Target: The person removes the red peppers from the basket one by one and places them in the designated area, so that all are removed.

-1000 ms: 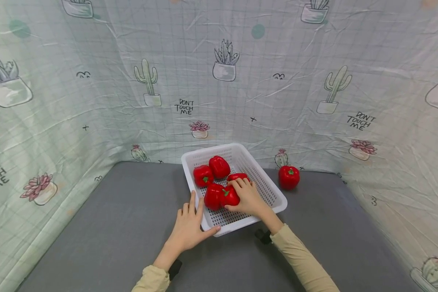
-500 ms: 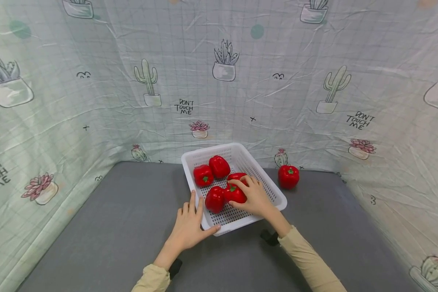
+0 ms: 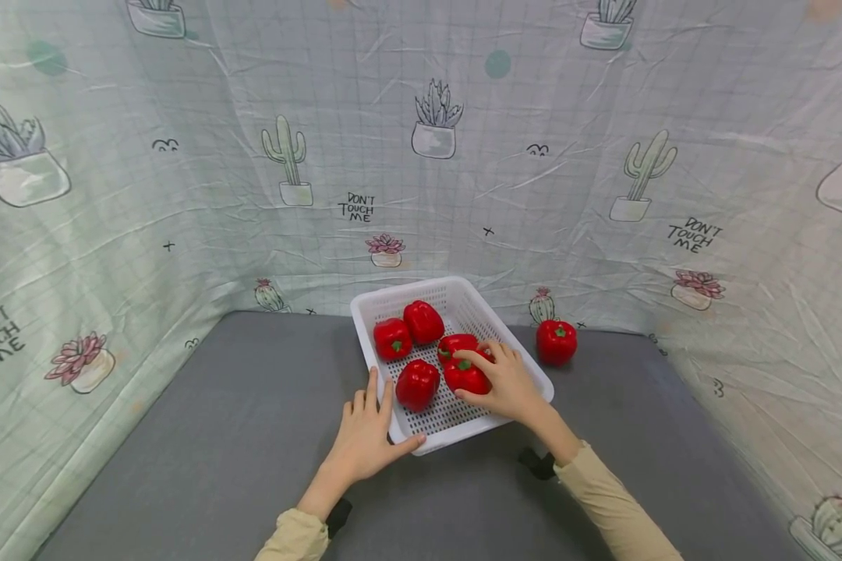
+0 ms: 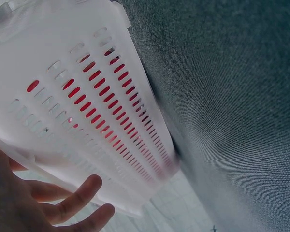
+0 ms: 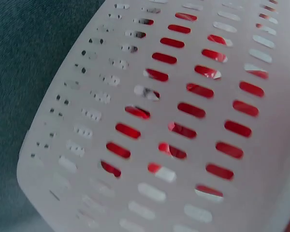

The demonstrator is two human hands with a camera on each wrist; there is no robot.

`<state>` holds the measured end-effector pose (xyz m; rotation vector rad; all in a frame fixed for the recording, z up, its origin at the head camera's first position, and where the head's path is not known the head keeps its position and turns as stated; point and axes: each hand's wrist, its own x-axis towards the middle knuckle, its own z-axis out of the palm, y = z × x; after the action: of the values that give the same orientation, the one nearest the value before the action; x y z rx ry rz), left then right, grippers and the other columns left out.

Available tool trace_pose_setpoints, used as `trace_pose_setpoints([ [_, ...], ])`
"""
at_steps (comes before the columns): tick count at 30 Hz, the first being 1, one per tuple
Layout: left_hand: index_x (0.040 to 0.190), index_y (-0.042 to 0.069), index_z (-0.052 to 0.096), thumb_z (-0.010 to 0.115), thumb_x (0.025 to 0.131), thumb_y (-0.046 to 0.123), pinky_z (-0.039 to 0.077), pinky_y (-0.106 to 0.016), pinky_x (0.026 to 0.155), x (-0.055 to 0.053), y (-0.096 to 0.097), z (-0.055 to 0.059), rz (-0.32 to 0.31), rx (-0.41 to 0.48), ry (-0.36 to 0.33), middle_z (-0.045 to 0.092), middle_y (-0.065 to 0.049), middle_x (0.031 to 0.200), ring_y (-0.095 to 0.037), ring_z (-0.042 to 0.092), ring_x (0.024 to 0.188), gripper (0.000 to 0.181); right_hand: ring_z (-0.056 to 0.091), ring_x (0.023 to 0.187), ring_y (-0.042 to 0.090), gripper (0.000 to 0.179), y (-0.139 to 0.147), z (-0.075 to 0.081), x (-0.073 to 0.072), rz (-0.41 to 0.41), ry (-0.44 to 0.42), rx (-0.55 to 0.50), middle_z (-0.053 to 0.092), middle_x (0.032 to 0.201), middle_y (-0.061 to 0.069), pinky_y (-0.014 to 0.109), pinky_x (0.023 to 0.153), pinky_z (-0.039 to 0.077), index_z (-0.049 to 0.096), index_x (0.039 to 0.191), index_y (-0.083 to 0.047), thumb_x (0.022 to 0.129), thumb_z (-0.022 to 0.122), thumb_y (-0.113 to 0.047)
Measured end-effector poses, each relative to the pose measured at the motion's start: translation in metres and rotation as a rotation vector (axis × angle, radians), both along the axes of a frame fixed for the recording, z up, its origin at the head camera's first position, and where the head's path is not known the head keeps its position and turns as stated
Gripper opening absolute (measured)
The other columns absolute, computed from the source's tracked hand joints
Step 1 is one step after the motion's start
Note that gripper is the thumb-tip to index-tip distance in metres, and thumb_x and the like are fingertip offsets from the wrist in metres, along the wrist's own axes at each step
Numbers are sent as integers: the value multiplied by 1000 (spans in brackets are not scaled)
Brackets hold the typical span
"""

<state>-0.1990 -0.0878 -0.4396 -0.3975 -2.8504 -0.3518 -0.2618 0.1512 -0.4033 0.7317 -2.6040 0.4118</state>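
Note:
A white perforated plastic basket [image 3: 472, 429] holds several red bell peppers. My right hand [image 3: 508, 382] reaches over its right side and grips one bell pepper [image 3: 465, 376], thumb on the near side and fingers on top. Directly behind lies another pepper [image 3: 454, 346], partly covered by the fingers. A separate pepper [image 3: 417, 385] sits to the left of the gripped one. My left hand [image 3: 361, 436] rests with spread, straight fingers against the basket's left rim, thumb at the near corner. In the left wrist view those fingers [image 4: 77, 198] lie beside the basket wall [image 4: 72, 34].
Two more peppers, one [image 3: 393, 339] and another [image 3: 424, 322], lie in the basket's far left part. One bell pepper [image 3: 557, 343] stands outside on the grey tabletop [image 3: 252, 405], right of the basket. A cactus-printed curtain [image 3: 505, 179] encloses the back and sides.
My right hand has drawn the gripped pepper to the right, opening a gap from the pepper on its left. The left hand and the basket have stayed in place.

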Motion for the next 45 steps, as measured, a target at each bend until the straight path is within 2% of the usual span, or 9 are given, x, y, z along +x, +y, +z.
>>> trace_pose_setpoints([
  [9,139,5,29,48,70,72,36,-48,89,0,0,-1,-1,1,7,19,-19,147,-31,40,108,98,45,101,22,63,12,7,5,3,17,19,50,111,9,41,82,42,52,116,-27,60,77,-44],
  [20,139,5,28,49,70,71,35,-49,90,1,0,1,-4,20,-7,17,-19,147,-32,39,109,98,44,90,18,63,26,13,10,-7,80,7,51,104,5,32,73,39,53,108,-25,55,80,-43],
  [35,139,5,28,49,70,71,34,-48,91,1,0,1,-5,21,-6,17,-19,147,-31,39,108,98,47,95,22,63,51,17,16,-40,109,-26,52,104,9,42,77,44,50,104,-14,54,82,-37],
  [45,139,5,28,49,70,71,34,-49,90,2,0,1,-5,26,-9,17,-19,148,-31,38,108,98,47,97,25,71,68,20,24,-67,142,-96,51,106,11,48,75,47,48,112,-13,53,83,-31],
])
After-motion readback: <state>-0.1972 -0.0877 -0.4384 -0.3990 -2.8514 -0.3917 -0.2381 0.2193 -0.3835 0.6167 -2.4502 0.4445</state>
